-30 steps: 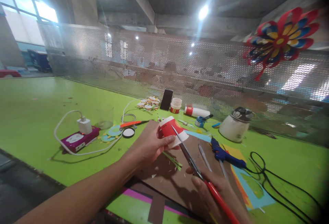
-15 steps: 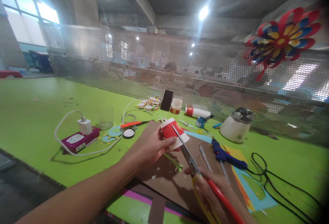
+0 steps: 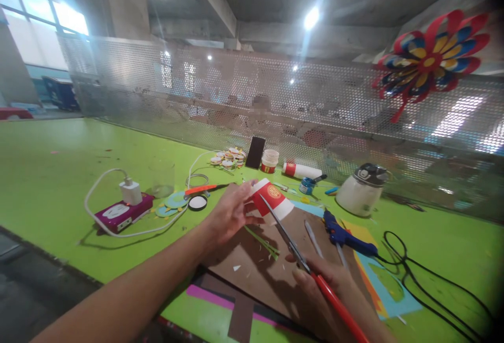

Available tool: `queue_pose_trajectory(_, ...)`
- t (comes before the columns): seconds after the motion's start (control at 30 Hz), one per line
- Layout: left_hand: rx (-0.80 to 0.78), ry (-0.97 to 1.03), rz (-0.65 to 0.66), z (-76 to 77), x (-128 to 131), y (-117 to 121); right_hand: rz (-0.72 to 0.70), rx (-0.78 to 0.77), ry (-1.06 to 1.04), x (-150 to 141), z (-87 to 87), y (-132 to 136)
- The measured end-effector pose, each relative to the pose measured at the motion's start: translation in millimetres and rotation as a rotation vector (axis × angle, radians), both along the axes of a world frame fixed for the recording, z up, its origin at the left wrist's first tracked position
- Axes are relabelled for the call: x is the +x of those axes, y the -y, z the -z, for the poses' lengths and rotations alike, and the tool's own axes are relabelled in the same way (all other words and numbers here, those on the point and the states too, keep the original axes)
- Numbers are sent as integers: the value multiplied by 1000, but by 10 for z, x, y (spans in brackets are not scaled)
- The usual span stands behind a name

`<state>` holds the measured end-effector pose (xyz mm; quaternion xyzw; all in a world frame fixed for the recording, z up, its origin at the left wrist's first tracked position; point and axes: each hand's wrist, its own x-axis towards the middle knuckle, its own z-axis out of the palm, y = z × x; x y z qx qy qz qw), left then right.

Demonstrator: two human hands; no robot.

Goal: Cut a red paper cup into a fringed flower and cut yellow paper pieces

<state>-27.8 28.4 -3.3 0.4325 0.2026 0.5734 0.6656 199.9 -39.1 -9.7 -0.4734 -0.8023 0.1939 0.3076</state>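
Note:
A red and white paper cup (image 3: 280, 207) with a round gold emblem lies tilted in my left hand (image 3: 232, 211), whose fingers close around its narrower end. My right hand (image 3: 317, 288) grips a pair of scissors (image 3: 290, 243) with a long red handle. The blades point up and left, and their tips lie against or just in front of the cup's red band; I cannot tell if they touch. Below the cup, thin green paper strips (image 3: 264, 243) and small white scraps lie on a brown board (image 3: 252, 274).
To the right are a blue glue gun (image 3: 346, 238) with a black cord, coloured paper sheets (image 3: 394, 290) and a white kettle-like container (image 3: 360, 193). Farther back stand a phone (image 3: 255, 152) and stacked cups (image 3: 270, 161). A purple power strip (image 3: 124, 214) sits left.
The paper cup has turned in my left hand, so its gold emblem faces me more. My left fingers have shifted toward its upper end. The scissors have moved slightly.

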Motion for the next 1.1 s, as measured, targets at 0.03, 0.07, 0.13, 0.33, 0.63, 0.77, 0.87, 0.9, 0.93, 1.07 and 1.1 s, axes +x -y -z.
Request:
queue_pose_trajectory(0.03,0,-30,-17,-12,-46,-24,-5,30,44,21,7,-17)
queue_pose_trajectory(0.07,-8,-73,-28,-28,-91,-45,-18,46,87,48,11,-38)
queue_pose_trajectory(0.13,-14,-145,-39,-68,-170,-66,-64,38,154,112,2,-86)
queue_pose_trajectory(0.33,-79,-235,3,-181,-262,-21,-155,-109,271,245,-207,-148)
queue_pose_trajectory(0.63,-42,-295,-14,-151,-320,-88,-120,-164,276,332,-293,-222)
queue_pose_trajectory(0.77,-74,-242,-53,-183,-325,-90,-28,-113,344,370,-301,-257)
queue_pose_trajectory(0.87,-90,-222,-114,-208,-311,-79,-7,-44,385,350,-309,-226)
queue_pose_trajectory(0.9,-88,-217,-125,-211,-308,-78,12,-21,388,339,-309,-209)
queue_pose_trajectory(0.93,-78,-207,-133,-211,-307,-80,35,-3,385,329,-308,-193)
queue_pose_trajectory(1.07,-23,-203,-148,-182,-302,-98,82,51,421,314,-306,-150)
queue_pose_trajectory(1.1,-11,-223,-136,-169,-299,-103,78,64,438,318,-307,-148)
